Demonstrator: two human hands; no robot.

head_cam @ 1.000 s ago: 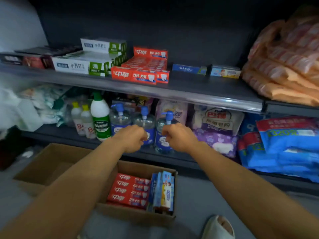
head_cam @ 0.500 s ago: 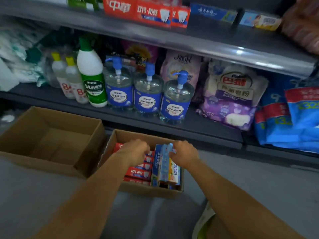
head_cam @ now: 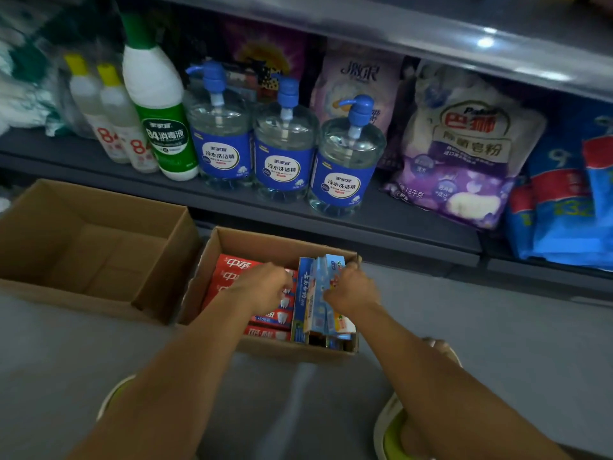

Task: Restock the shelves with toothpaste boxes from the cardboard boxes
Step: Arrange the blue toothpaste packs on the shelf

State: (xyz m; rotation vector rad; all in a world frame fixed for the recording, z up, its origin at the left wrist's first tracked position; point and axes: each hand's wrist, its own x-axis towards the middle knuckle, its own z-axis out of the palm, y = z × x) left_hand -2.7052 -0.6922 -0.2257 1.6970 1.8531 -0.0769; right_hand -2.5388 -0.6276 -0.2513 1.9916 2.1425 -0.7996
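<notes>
Two cardboard boxes are seen on the grey floor (head_cam: pixel 497 343) below the lower shelf (head_cam: pixel 398 224). The left cardboard box (head_cam: pixel 159 287) shows only its bare bottom. The right cardboard box (head_cam: pixel 238 240) is stocked: red toothpaste boxes (head_cam: pixel 232 265) are laid flat in a stack on its left side, blue toothpaste boxes (head_cam: pixel 303 293) are stood on edge on its right side.

The left hand (head_cam: pixel 265 287) is lowered onto the red stack, fingers curled down over the top carton; whether a carton is actually gripped cannot be told, as the fingertips are hidden. The right hand (head_cam: pixel 351 290) is curled at the top of the upright blue cartons and touches them, and a pinch on one of them is likely, though which carton cannot be told.

The cartons are judged light, thin-walled card: stiff along the length, easily crushed at the flat faces and end flaps. The print looks glossy, so some slip is expected. A hold across the narrow long edges near mid-length is advised, several at once, with gentle pressure. The upright blue ones are best lifted straight up so neighbours are not tipped.

Pump bottles (head_cam: pixel 285 154) and a green-capped bottle (head_cam: pixel 159 114) are stood on the lower shelf.
</notes>
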